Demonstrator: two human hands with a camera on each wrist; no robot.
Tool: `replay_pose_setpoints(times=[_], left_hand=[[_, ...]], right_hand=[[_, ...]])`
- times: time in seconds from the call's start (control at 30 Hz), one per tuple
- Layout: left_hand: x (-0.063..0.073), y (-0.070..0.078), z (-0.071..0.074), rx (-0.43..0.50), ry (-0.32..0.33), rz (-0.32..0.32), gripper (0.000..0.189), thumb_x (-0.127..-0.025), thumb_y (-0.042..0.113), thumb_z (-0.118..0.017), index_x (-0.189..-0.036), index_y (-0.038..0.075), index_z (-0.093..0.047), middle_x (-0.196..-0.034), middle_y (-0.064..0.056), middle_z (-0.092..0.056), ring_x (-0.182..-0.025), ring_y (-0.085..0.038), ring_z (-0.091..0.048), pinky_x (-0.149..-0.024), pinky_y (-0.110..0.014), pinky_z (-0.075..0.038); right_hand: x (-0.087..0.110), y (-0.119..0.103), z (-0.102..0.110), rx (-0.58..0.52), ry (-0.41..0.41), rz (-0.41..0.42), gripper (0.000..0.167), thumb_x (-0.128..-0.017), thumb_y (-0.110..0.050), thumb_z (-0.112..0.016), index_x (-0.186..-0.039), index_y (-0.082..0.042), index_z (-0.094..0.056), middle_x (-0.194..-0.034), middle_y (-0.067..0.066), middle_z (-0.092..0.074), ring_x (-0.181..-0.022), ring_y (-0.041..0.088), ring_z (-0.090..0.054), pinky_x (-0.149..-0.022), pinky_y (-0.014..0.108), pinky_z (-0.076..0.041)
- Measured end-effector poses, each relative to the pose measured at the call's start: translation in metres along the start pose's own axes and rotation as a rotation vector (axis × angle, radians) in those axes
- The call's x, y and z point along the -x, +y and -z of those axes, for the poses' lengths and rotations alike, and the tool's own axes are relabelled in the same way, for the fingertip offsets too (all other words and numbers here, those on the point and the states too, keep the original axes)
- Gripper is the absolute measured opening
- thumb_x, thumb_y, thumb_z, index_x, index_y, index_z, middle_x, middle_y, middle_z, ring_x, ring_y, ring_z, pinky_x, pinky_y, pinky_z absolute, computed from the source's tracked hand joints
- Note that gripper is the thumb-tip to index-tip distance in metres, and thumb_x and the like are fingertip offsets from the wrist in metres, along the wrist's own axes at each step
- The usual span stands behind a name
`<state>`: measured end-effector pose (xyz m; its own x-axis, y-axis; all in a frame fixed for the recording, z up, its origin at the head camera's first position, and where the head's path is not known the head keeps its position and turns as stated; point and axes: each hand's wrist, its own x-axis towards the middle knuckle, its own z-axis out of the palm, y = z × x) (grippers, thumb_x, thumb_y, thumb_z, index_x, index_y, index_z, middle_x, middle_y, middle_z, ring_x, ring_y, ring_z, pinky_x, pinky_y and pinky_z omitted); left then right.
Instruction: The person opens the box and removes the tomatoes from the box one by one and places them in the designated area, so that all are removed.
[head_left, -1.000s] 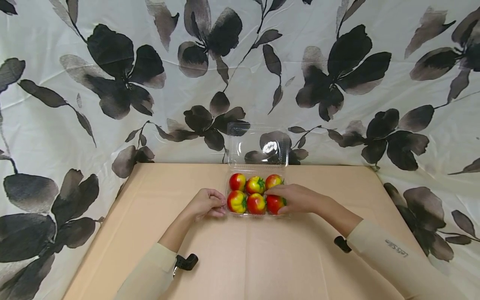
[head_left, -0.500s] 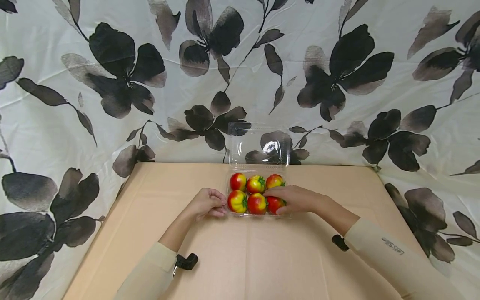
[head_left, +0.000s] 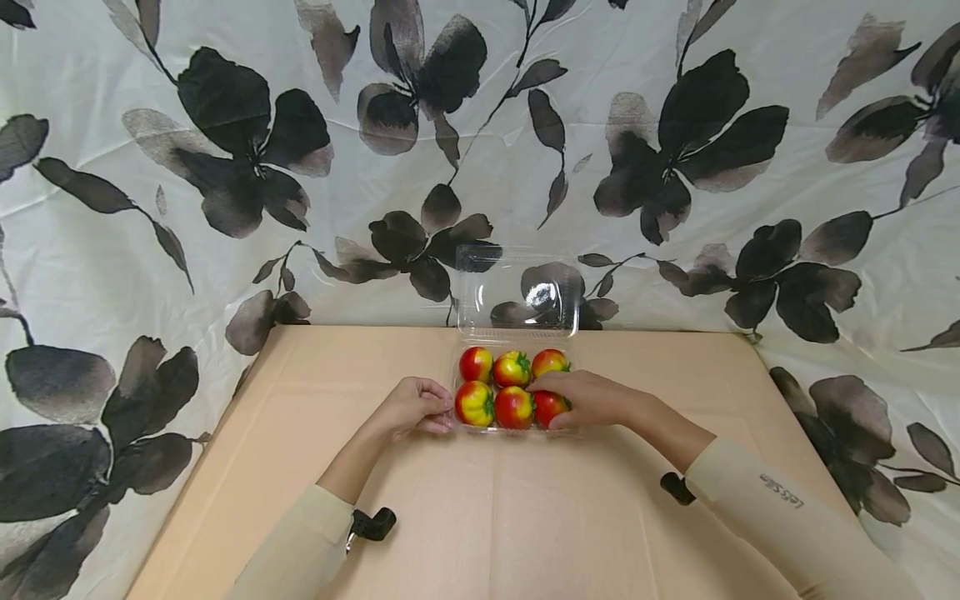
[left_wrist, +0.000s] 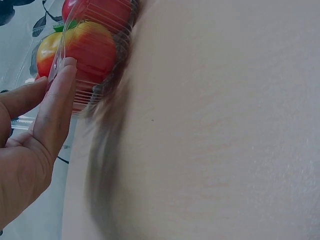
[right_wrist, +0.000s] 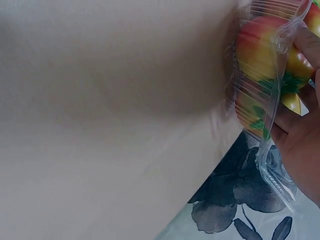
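Note:
A clear plastic clamshell container (head_left: 495, 430), its lid (head_left: 517, 287) raised at the back, holds several red-and-yellow round fruits in two rows. Some show green leafy tops. At the left side, my left hand (head_left: 412, 408) pinches the container's rim between thumb and fingers; the left wrist view shows the fingertips (left_wrist: 69, 64) on the plastic edge. My right hand (head_left: 592, 398) reaches over the right side and holds the front-right fruit (head_left: 550, 407), partly covering it. In the right wrist view, a fruit (right_wrist: 257, 47) shows through the ribbed wall beside that hand.
The container stands near the back edge of a tan tabletop (head_left: 495, 517). Behind it hangs a white cloth (head_left: 525, 192) with dark flowers, seen through the lid. A black wrist device (head_left: 372, 524) sits at the left sleeve and another (head_left: 678, 488) at the right.
My right forearm has shifted slightly left, while the right hand stays at the front-right fruit. The left hand and the container look unchanged.

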<state>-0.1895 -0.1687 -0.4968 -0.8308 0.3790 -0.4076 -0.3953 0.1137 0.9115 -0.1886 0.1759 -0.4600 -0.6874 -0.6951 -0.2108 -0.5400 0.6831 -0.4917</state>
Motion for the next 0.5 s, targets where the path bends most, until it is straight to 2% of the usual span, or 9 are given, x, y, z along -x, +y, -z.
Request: replay_pose_setpoints(times=[0.5], left_hand=[[0.0007,0.0001,-0.0014,0.005,-0.006,-0.009,0.012,-0.098,-0.008,-0.061,-0.108,-0.016,-0.058,-0.076,-0.014,-0.070,-0.063,-0.020,-0.072,-0.065,-0.036,-0.067]], right_hand=[[-0.0003,-0.0012,0.0016,0.033,0.034,-0.001,0.063,-0.084,-0.032,-0.087,-0.140,-0.018,-0.061,-0.143,0.004,-0.061,-0.129,0.029,-0.058,-0.109,0.051,-0.054]])
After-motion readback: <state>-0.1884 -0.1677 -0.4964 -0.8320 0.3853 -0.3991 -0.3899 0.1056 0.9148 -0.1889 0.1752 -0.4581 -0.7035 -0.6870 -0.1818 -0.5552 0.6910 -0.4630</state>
